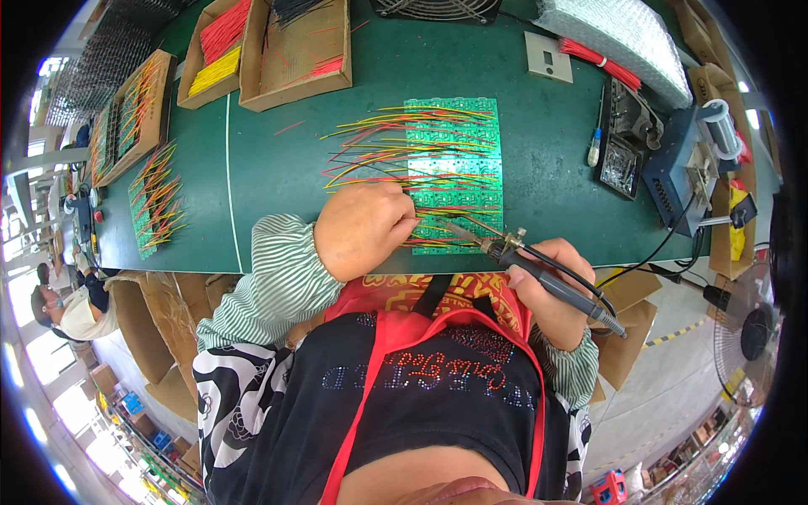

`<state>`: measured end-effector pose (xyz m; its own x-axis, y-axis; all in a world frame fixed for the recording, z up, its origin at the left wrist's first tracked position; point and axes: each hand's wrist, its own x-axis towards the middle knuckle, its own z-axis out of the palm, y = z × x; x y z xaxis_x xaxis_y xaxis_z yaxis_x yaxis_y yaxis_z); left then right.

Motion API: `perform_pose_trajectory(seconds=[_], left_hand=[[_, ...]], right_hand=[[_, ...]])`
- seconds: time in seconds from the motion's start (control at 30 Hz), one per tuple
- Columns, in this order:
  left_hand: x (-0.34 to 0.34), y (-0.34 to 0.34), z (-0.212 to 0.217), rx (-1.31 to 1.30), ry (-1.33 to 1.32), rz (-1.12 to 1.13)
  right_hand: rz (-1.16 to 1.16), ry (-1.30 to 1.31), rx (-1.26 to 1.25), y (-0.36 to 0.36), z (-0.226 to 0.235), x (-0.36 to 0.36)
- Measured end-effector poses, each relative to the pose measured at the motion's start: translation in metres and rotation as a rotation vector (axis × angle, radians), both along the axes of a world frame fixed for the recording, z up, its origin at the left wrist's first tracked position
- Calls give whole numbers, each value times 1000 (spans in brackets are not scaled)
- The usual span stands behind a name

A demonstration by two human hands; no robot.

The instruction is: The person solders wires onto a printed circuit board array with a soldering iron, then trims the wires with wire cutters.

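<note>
A green circuit board panel (454,195) lies on the table in front of me, with rows of red, yellow and black wires (366,151) sticking out past its left side. My left hand (366,227) is closed at the panel's lower left edge, thumb and forefinger pinched on a wire; the fingertips are partly hidden. In my right hand (551,290) is a soldering iron (547,279) with a thin feed tube fixed along it. Its tip points left, over the lower rows of the panel close to my left fingertips. Whether the tip touches the board I cannot tell.
Cardboard boxes of red and yellow wires (295,80) stand at the back left. Another wired panel (156,202) lies at the left. To the right are a solder station with a spool (686,164), an iron stand (623,143), a brush (595,147) and a red wire bundle (599,63).
</note>
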<state>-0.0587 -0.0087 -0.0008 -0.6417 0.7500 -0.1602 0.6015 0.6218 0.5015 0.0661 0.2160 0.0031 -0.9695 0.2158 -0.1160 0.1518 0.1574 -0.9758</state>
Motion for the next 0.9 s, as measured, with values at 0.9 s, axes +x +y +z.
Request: perform_pose_trajectory(seconds=[0.9], left_hand=[[1, 19, -5, 116, -16, -22]], right_hand=[[-33, -64, -25, 8, -6, 7]])
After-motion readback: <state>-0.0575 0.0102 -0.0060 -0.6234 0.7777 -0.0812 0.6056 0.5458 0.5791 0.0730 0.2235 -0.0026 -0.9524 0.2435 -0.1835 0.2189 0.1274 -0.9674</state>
